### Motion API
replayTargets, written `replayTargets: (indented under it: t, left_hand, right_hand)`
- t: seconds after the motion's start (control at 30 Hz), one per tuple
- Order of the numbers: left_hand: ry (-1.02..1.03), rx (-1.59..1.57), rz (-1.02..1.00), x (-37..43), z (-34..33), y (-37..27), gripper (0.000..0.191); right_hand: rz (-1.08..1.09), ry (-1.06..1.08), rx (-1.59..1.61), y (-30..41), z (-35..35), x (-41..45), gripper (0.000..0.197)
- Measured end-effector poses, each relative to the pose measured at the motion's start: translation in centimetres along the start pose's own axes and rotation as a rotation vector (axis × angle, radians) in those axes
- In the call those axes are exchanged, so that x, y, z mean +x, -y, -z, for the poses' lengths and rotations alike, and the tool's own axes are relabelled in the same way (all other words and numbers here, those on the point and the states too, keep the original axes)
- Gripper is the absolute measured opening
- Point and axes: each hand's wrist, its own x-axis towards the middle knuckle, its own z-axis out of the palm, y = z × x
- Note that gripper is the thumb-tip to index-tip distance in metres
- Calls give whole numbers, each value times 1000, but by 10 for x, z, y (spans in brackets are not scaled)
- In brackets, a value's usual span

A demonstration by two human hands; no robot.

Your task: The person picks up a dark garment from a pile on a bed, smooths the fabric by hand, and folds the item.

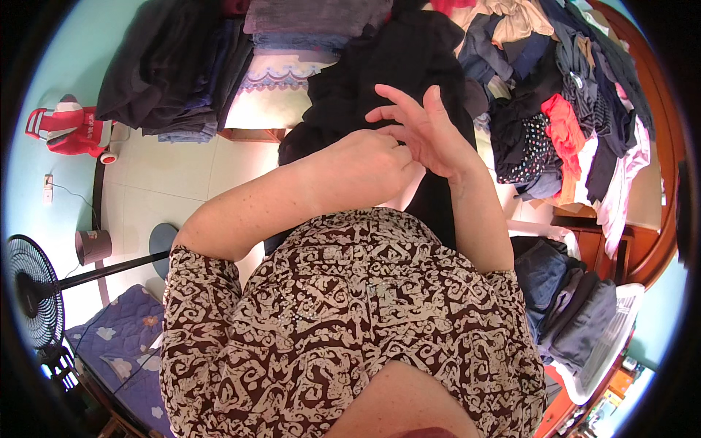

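My left hand (378, 164) reaches across in front of my body, its fingers curled and touching the palm side of my right hand. Whether anything is inside those fingers is hidden. My right hand (424, 126) is raised with its thumb and upper fingers spread, and nothing shows between them. Its lower fingers are partly covered by the left hand. Beyond both hands a large black cloth garment (402, 60) is draped over the edge of a surface with a patterned cover (274, 98). More black cloth (435, 211) shows below my right wrist.
Folded dark trousers (159, 65) and jeans (298, 41) are stacked ahead. A heap of clothes (547, 65) lies at right, near a white basket (608, 356) with folded clothes. At left stand a fan (30, 290), a bin (92, 246) and a red trolley bag (76, 128).
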Motion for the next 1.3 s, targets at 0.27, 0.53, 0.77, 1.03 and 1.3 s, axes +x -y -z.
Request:
replayTargets:
  t: [0.27,0.53,0.77,1.03,1.3]
  left_hand:
    - [86,-33,24,6,7,3,7]
    - [176,-70,18,7,3,3,5]
    - [-23,-100,72,3,0,7,8]
    - [-235,-187,198,-6,-11,4,10]
    - [-350,-266,291,-11,-7,4,10]
  right_hand:
    - [22,25,31,5,-4,-2,95]
    - [27,50,-23,1,-7,-4,98]
    - [119,62,-72,8,-11,-7,101]
    - [184,42,-70,11,-8,-5,111]
    - [234,66,-46,18,-2,-8,109]
